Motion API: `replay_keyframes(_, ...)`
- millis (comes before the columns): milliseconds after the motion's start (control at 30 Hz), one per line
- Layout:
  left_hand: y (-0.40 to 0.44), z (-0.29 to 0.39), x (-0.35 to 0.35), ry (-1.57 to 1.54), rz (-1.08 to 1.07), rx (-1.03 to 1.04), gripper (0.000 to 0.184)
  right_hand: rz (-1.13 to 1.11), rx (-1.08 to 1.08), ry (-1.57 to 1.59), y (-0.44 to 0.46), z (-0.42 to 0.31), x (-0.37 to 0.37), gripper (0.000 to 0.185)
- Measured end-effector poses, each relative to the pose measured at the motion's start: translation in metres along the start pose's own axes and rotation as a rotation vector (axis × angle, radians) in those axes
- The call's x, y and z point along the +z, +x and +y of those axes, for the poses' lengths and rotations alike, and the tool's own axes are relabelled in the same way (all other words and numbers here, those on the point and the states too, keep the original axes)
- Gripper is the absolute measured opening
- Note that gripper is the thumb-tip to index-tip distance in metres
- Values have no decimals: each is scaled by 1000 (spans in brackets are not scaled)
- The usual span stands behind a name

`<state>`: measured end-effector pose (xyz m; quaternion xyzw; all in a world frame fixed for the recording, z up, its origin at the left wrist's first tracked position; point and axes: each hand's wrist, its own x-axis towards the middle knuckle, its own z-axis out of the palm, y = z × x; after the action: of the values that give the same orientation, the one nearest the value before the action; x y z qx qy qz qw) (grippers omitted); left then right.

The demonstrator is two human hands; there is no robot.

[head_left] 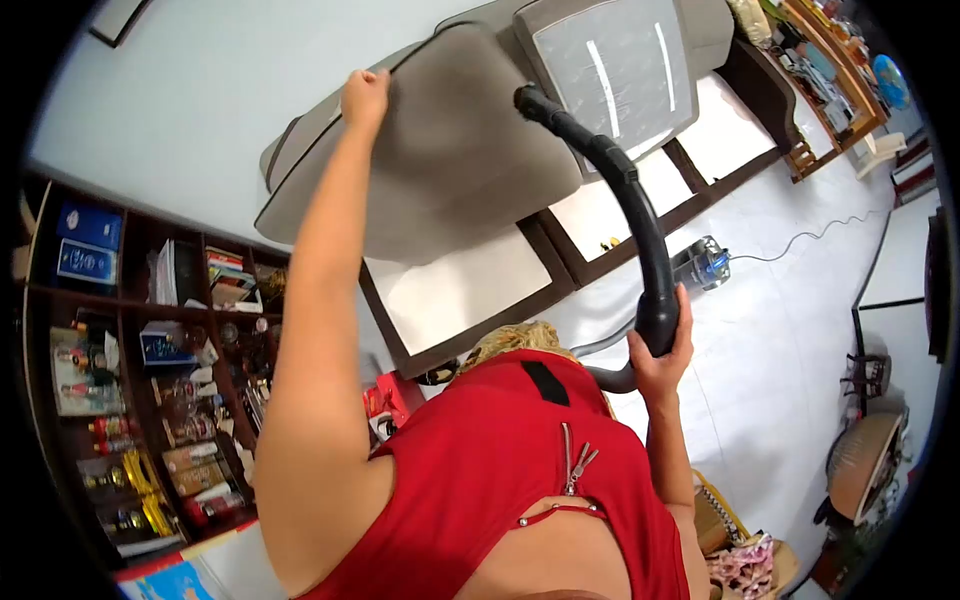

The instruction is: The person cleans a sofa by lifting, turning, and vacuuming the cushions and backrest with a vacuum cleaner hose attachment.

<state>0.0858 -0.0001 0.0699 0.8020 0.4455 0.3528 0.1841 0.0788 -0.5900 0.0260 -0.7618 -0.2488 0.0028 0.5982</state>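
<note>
My left hand (365, 98) is raised on an outstretched arm, its fingers closed on the upper edge of a large grey cushion (460, 150) that is tilted up. My right hand (662, 360) is wrapped round the thick handle end of a black vacuum tube (645, 215). The tube curves up and left, and its open tip (527, 98) is at the right side of the lifted cushion. Just right of the tip leans another grey cushion (610, 75) with two white strips. Below them the sofa's dark wooden frame (560, 250) holds pale base panels (455, 290).
A vacuum body (703, 263) with a cord is on the pale floor (770, 330). Dark shelves (125, 300) full of boxes and bottles line the left. A cluttered wooden shelf (825, 70) is at the upper right, and a round brown-topped object (865, 465) at the right.
</note>
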Motion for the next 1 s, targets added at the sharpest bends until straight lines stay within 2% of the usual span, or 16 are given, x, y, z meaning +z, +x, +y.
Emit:
replay_keyframes(33,-11,-9,11,71,-15,119,43,-6,-29,-14,5,-7,9,87)
replay_keyframes(67,-15,-33,30,216,83,230,56,-5,-53,-50,9,-6,17,87)
replay_keyframes(100,-18,-47,32,298,11,107,66,2,-150,-154,16,-9,25,87)
replay_keyframes(133,-17,-61,32,380,-61,-16,76,-13,-120,-130,20,-12,32,86)
replay_keyframes(233,2,-113,25,550,133,473,89,-25,-86,-108,33,-17,54,86)
replay_keyframes(333,34,-113,20,690,-112,490,93,-37,-29,-146,54,-21,83,86)
replay_keyframes(467,74,-166,8,636,-458,107,94,-61,-41,-158,71,-22,118,84)
replay_keyframes(533,66,-231,-1,699,-443,89,92,-75,-118,-163,79,-29,134,83)
replay_keyframes(633,52,-252,-36,720,-352,66,90,-195,-183,-179,97,-47,160,82)
replay_keyframes(733,63,-265,-50,690,-469,41,87,-248,-312,-161,119,-54,200,81)
replay_keyframes(767,63,-270,-47,648,-449,87,86,-253,-360,-162,128,-57,215,81)
replay_keyframes(867,54,-264,-22,565,-360,205,86,-238,-332,-156,149,-53,255,80)
replay_keyframes(933,46,-246,-12,558,-269,244,86,-264,-220,-118,156,-35,266,80)
replay_keyframes(1000,44,-244,-12,564,-288,206,87,-282,-93,-61,155,-13,264,79)
